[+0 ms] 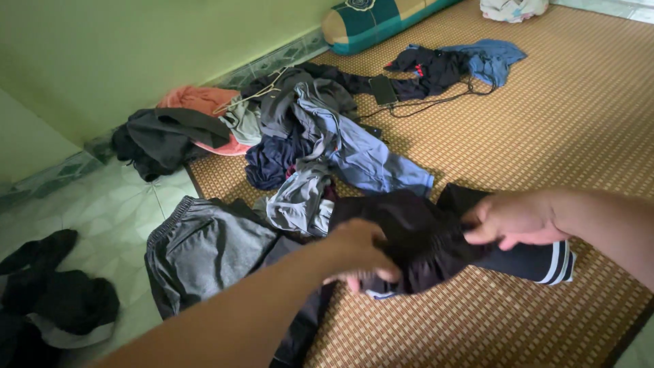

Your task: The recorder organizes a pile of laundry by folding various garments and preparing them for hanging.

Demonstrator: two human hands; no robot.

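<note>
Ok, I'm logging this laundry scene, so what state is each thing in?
Left hand: gripping the black garment.
Right hand: gripping the black garment.
Black garment: bunched, held over the mat.
Grey shorts: lying crumpled on the floor.
Clothes pile: unfolded, heaped.
Mat: spread flat.
Bolster: lying by the wall.

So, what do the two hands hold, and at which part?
Both the left hand and right hand hold one dark garment, each grip on its bunched upper edge.

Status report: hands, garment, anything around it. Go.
Left hand and right hand both gripping dark garment over mat. Grey shorts at left, clothes pile beyond.
</note>
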